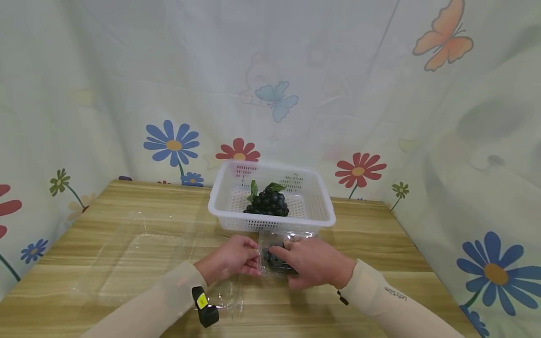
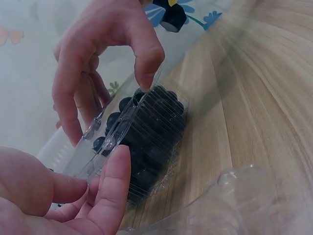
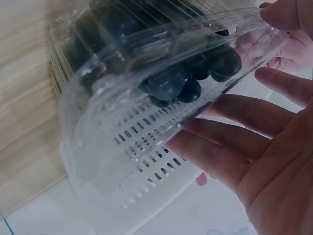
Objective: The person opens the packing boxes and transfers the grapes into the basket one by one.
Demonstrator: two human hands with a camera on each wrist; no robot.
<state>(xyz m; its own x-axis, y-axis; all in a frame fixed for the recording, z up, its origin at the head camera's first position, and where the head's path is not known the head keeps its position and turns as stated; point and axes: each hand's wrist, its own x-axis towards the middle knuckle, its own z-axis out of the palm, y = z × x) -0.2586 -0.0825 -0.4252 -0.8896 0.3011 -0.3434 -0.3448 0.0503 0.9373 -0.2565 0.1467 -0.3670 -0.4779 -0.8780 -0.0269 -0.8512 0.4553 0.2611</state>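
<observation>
A small clear plastic clamshell box [image 1: 267,266] of dark round grapes [image 2: 155,115] is between my hands, in front of the basket. My left hand [image 1: 234,256] pinches its rim at the left corner, thumb against fingers. From the right, my right hand [image 1: 314,263] reaches over the box. Its thumb presses at the rim [image 2: 117,132] while the other fingers [image 3: 234,142] lie across the lid. In the right wrist view the grapes [image 3: 168,83] show through the plastic.
Behind the box stands a white perforated basket [image 1: 272,219] with a bunch of dark grapes [image 1: 268,203] and green leaves [image 1: 275,187]. A larger clear plastic container [image 1: 139,263] lies on the wooden table [image 1: 372,239] at left. A patterned curtain [image 1: 338,108] surrounds the table.
</observation>
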